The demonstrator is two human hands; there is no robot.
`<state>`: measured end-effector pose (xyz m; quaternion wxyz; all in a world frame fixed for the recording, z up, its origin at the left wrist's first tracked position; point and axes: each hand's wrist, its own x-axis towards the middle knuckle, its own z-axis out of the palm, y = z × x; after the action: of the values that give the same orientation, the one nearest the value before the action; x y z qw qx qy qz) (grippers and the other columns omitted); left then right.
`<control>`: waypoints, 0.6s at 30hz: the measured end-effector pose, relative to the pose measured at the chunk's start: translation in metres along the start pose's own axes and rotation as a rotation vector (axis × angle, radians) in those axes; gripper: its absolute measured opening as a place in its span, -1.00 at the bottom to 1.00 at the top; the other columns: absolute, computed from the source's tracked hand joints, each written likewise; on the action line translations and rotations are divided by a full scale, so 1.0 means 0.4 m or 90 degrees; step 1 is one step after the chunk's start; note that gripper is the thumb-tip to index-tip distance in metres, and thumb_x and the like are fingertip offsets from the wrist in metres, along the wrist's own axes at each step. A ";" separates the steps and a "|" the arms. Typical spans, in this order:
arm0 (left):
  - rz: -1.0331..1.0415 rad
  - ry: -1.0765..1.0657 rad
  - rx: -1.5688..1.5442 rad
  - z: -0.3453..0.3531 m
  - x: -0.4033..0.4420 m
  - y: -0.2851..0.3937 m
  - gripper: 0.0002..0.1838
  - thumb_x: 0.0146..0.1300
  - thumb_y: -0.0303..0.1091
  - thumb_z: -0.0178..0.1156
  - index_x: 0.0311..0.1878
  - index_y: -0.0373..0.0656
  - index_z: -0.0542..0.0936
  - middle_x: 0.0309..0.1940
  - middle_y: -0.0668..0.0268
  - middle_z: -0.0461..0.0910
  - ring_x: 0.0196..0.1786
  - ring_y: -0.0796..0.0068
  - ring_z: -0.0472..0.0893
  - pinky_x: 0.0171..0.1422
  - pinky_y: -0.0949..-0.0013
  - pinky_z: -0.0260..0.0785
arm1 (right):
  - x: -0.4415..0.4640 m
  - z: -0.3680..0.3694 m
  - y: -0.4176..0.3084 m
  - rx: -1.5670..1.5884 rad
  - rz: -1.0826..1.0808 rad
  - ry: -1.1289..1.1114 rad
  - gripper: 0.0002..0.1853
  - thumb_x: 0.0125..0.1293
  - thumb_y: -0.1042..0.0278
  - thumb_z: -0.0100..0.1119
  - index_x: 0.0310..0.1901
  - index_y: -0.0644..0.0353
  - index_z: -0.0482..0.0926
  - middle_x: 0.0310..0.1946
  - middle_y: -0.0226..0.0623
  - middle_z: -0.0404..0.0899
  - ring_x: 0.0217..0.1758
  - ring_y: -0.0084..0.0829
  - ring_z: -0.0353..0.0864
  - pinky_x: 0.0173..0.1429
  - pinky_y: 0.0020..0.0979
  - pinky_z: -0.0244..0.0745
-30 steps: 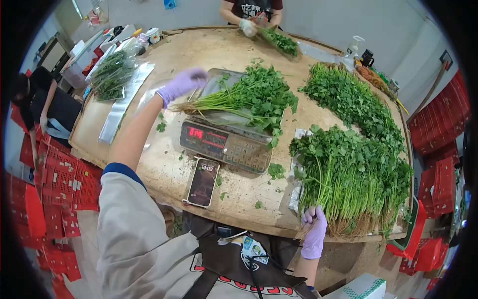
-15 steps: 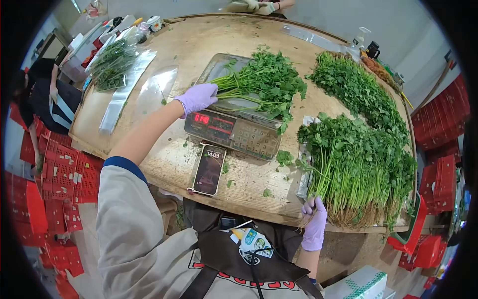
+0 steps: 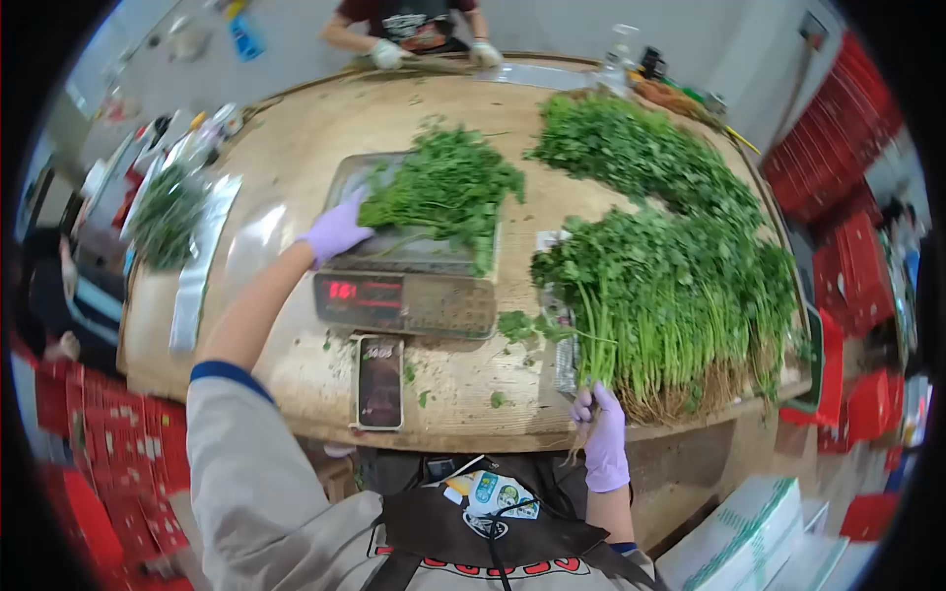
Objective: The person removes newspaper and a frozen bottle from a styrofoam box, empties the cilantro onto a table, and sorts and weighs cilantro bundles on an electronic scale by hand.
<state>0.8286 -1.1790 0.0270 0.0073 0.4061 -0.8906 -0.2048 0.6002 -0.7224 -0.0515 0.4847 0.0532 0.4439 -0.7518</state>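
Observation:
A bunch of coriander [image 3: 448, 187] lies on the steel pan of a digital scale [image 3: 404, 303], its leaves hanging over the right edge. My left hand [image 3: 338, 232], in a purple glove, is closed round the stem end of this bunch at the pan's left side. Red digits glow on the scale's display, blurred. At the table's front edge my right hand [image 3: 603, 438], gloved too, pinches the rooted ends of a few coriander stems. Those stems belong to the near edge of a large coriander pile [image 3: 670, 305], roots toward me.
A phone [image 3: 379, 382] lies in front of the scale. More coriander [image 3: 631, 148] is heaped at the back right. Clear plastic bags [image 3: 202, 266] and bundled greens [image 3: 168, 219] are at the left. Across the table a person with gloved hands [image 3: 389, 54] works. Red crates [image 3: 123, 443] stand around.
The view has swung, so the table appears shifted left and lower. My left hand stays at the bunch on the scale, its fingers now farther up the stems. My right hand still pinches stems.

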 end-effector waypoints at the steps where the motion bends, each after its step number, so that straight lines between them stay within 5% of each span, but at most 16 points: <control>1: 0.101 0.064 0.053 0.012 0.031 -0.045 -0.12 0.01 -0.09 0.26 0.36 -0.25 0.14 0.11 -0.20 0.40 0.16 -0.11 0.43 0.23 0.08 0.28 | -0.001 0.000 0.002 0.000 -0.003 0.031 -0.85 0.38 0.27 -0.04 -0.27 0.14 0.37 -0.55 -0.45 0.32 -0.60 -0.58 0.17 -0.45 -0.51 0.14; 2: 0.202 0.123 0.095 0.038 0.070 -0.086 -0.18 0.01 -0.12 0.26 0.33 -0.25 0.20 0.04 -0.20 0.47 0.12 -0.08 0.46 0.20 0.09 0.30 | -0.003 0.003 0.003 -0.022 -0.005 0.051 -0.86 0.37 0.28 -0.03 -0.29 0.14 0.37 -0.53 -0.43 0.34 -0.60 -0.57 0.20 -0.44 -0.50 0.16; 3: 0.001 0.009 0.026 -0.057 0.063 0.030 -0.35 0.03 -0.16 0.24 0.19 -0.27 0.38 0.00 -0.17 0.50 0.08 -0.04 0.48 0.17 0.10 0.31 | -0.003 0.006 0.003 -0.047 -0.005 0.074 -0.87 0.37 0.30 -0.02 -0.31 0.14 0.37 -0.52 -0.41 0.37 -0.59 -0.56 0.22 -0.44 -0.50 0.19; 4: 0.049 0.123 0.036 -0.067 0.169 -0.088 -0.50 0.06 -0.17 0.23 0.02 -0.29 0.48 -0.09 -0.14 0.55 -0.01 -0.05 0.53 0.09 0.11 0.35 | 0.008 -0.004 0.013 -0.040 -0.010 0.075 -0.88 0.36 0.32 -0.01 -0.30 0.14 0.37 -0.50 -0.41 0.38 -0.59 -0.56 0.24 -0.44 -0.50 0.20; 6: -0.031 0.299 0.104 -0.217 0.236 -0.064 -0.54 0.08 -0.21 0.21 0.01 -0.30 0.46 -0.28 -0.09 0.59 -0.14 -0.06 0.58 -0.06 0.12 0.41 | 0.019 -0.002 0.022 -0.025 -0.015 0.100 -0.90 0.35 0.33 0.00 -0.29 0.14 0.38 -0.49 -0.40 0.40 -0.58 -0.56 0.25 -0.44 -0.51 0.20; 7: -0.030 0.406 0.234 -0.283 0.299 -0.129 -0.53 0.12 -0.22 0.19 0.06 -0.27 0.44 -0.19 -0.09 0.57 -0.08 -0.06 0.56 -0.05 0.12 0.41 | 0.016 0.010 0.019 -0.057 -0.037 0.099 -0.91 0.34 0.35 0.01 -0.26 0.15 0.38 -0.48 -0.39 0.42 -0.58 -0.57 0.27 -0.46 -0.53 0.19; 9: -0.223 0.522 0.577 -0.316 0.219 0.083 -0.55 0.13 -0.23 0.17 0.07 -0.24 0.44 -0.08 -0.06 0.53 0.00 -0.03 0.53 -0.01 0.15 0.40 | 0.033 -0.016 0.033 -0.131 -0.088 0.068 -0.90 0.33 0.39 0.00 -0.17 0.17 0.39 -0.45 -0.41 0.44 -0.57 -0.60 0.30 -0.50 -0.59 0.15; 10: -0.214 0.519 0.573 -0.282 0.235 0.128 -0.55 0.13 -0.23 0.17 0.07 -0.24 0.44 -0.08 -0.06 0.53 0.00 -0.03 0.53 -0.01 0.15 0.40 | 0.034 -0.019 0.028 -0.164 -0.088 0.065 -0.86 0.32 0.40 0.00 -0.12 0.19 0.39 -0.46 -0.43 0.43 -0.57 -0.62 0.29 -0.50 -0.60 0.14; 12: 0.209 0.600 0.181 -0.212 0.260 0.211 -0.56 0.16 -0.22 0.16 0.09 -0.20 0.44 -0.03 0.03 0.51 0.02 0.09 0.51 0.06 0.18 0.36 | 0.032 0.002 0.028 -0.190 -0.086 0.067 -0.82 0.32 0.41 -0.01 -0.07 0.20 0.39 -0.46 -0.45 0.42 -0.57 -0.64 0.28 -0.50 -0.60 0.14; 13: 0.161 0.380 -0.251 -0.118 0.142 0.373 -0.59 0.19 -0.20 0.15 0.04 -0.23 0.46 -0.13 0.11 0.53 -0.08 0.25 0.53 0.02 0.26 0.37 | 0.015 0.040 0.026 -0.220 -0.144 0.088 -0.78 0.33 0.40 -0.02 -0.02 0.22 0.38 -0.46 -0.46 0.42 -0.56 -0.66 0.27 -0.49 -0.60 0.14; 15: 0.154 -0.142 -0.502 0.114 -0.021 0.456 -0.63 0.27 -0.11 0.10 -0.10 -0.25 0.53 -0.22 0.17 0.53 -0.20 0.37 0.53 -0.13 0.35 0.41 | -0.008 0.093 0.032 -0.281 -0.218 0.079 -0.68 0.35 0.36 -0.01 0.09 0.28 0.35 -0.44 -0.48 0.39 -0.54 -0.67 0.28 -0.47 -0.57 0.19; 16: 0.019 -0.368 -0.651 0.182 -0.145 0.556 -0.57 0.30 0.02 0.07 -0.08 -0.20 0.52 -0.24 0.17 0.55 -0.18 0.35 0.55 -0.04 0.33 0.42 | -0.027 0.116 0.022 -0.336 -0.237 0.016 -0.68 0.35 0.36 -0.01 0.09 0.28 0.35 -0.42 -0.45 0.40 -0.50 -0.65 0.33 -0.44 -0.58 0.23; 18: -0.146 -0.634 -0.856 0.324 -0.262 0.622 -0.42 0.29 0.16 0.04 0.01 -0.23 0.46 -0.17 0.14 0.59 -0.12 0.29 0.61 0.05 0.27 0.45 | -0.032 0.107 0.015 -0.393 -0.255 -0.049 -0.68 0.35 0.35 0.00 0.08 0.29 0.36 -0.41 -0.42 0.41 -0.46 -0.64 0.38 -0.40 -0.58 0.26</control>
<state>0.6964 -0.9105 0.0167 -0.1671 0.2651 -0.4315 -0.8459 0.6267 -0.7451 -0.0231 0.3373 -0.2121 0.6328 -0.6640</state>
